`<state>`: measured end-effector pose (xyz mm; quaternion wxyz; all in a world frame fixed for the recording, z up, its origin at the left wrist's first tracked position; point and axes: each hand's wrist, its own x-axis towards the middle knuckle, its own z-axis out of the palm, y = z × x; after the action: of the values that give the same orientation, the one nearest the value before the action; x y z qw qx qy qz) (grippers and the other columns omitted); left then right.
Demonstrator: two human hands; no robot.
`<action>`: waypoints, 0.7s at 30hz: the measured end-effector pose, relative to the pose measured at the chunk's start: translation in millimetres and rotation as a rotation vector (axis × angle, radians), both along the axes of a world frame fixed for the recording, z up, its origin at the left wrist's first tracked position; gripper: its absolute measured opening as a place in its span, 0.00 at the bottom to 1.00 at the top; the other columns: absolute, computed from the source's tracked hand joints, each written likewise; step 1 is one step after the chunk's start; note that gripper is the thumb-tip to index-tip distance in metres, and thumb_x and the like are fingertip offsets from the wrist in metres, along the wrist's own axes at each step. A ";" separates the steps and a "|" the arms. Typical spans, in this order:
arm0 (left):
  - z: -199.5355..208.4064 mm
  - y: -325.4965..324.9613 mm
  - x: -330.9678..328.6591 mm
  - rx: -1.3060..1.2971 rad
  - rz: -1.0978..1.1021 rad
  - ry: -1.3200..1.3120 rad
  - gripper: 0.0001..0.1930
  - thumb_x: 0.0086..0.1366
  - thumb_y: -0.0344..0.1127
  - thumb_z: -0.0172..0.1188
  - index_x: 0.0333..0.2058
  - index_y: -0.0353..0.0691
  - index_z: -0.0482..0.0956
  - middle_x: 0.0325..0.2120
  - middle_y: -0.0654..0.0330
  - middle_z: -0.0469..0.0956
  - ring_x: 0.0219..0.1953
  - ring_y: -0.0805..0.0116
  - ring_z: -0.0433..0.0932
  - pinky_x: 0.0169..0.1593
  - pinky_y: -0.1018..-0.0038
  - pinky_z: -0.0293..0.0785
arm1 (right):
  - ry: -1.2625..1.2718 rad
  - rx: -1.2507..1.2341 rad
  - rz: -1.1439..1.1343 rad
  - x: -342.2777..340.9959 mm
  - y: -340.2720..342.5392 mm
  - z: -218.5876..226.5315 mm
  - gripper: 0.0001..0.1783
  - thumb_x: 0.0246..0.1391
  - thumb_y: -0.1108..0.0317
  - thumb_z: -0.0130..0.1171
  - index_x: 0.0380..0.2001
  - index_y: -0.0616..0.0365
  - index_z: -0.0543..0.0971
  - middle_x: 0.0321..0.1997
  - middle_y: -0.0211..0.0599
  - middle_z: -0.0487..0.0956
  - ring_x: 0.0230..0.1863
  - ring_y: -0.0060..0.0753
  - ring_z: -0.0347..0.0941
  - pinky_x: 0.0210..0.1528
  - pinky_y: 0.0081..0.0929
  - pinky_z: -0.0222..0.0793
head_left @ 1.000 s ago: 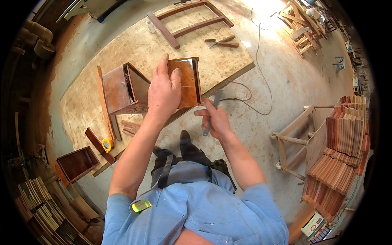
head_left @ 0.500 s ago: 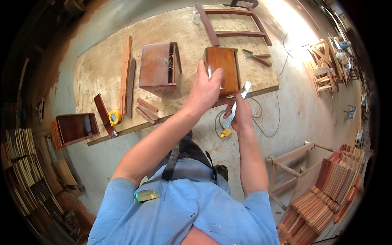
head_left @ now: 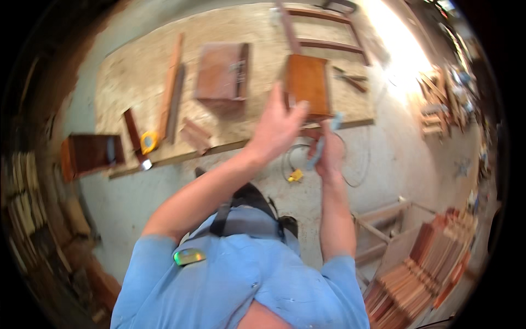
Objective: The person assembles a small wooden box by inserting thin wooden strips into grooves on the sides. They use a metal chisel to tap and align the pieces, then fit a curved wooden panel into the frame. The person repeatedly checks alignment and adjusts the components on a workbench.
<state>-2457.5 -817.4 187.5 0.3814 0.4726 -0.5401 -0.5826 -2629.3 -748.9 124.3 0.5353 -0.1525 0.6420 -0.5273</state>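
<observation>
In the head view, your left hand [head_left: 280, 122] is gripping the lower left part of a small orange-brown wooden box [head_left: 308, 85], its fingers lying along the side and its thumb apart from them, reaching over the near face. The box is sitting in view at the front edge of the workbench top [head_left: 129, 77]; whether it is resting there or being held just above, you cannot tell.

Your right hand [head_left: 330, 153] is closing its fingers around a flat metal strip [head_left: 315, 156], which is slanting up toward the box's lower right corner. Motion is blurring these fingers, so you cannot tell whether they are touching the box.

To the left, a larger reddish-brown wooden box [head_left: 219, 71] is standing on the bench, with short wood offcuts [head_left: 195, 136] lying nearer to you. Farther left, a long wooden strip [head_left: 171, 90] and a yellow tape measure [head_left: 149, 142] are lying. Beyond your box, a wooden frame [head_left: 327, 43] is lying flat, and wood-handled tools [head_left: 355, 82] are resting to the right.
</observation>
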 end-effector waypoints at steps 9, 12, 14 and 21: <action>-16.0 60.9 63.6 -0.234 -0.061 -0.208 0.32 0.66 0.39 0.58 0.64 0.27 0.61 0.61 0.35 0.66 0.63 0.41 0.68 0.64 0.59 0.65 | 0.115 -0.085 0.063 9.9 5.9 7.0 0.22 0.71 0.53 0.48 0.56 0.59 0.72 0.39 0.47 0.82 0.15 0.22 0.66 0.14 0.22 0.64; -37.2 80.8 101.6 -0.004 -0.121 -0.286 0.26 0.67 0.40 0.56 0.59 0.30 0.70 0.55 0.40 0.74 0.57 0.43 0.74 0.59 0.59 0.70 | 0.091 -0.131 0.073 12.1 0.4 5.0 0.21 0.71 0.54 0.48 0.56 0.58 0.71 0.38 0.46 0.82 0.14 0.23 0.66 0.13 0.22 0.62; -64.0 95.6 132.8 0.078 -0.053 -0.392 0.22 0.67 0.41 0.55 0.54 0.32 0.75 0.49 0.41 0.78 0.53 0.42 0.77 0.56 0.58 0.73 | 0.077 -0.145 0.046 13.5 -0.7 5.0 0.20 0.70 0.55 0.49 0.55 0.58 0.71 0.37 0.44 0.82 0.13 0.23 0.66 0.13 0.22 0.62; -178.1 120.7 230.2 0.518 0.428 -0.113 0.14 0.68 0.37 0.57 0.45 0.32 0.77 0.35 0.56 0.80 0.33 0.68 0.78 0.36 0.73 0.74 | 0.166 0.130 0.083 14.3 39.7 -41.5 0.17 0.65 0.55 0.56 0.36 0.60 0.77 0.21 0.34 0.75 0.11 0.22 0.63 0.13 0.21 0.59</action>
<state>-2227.3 -696.7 9.4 0.3316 0.6879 -0.2830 -0.5803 -2615.0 -709.2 82.8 0.5105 -0.1870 0.7101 -0.4473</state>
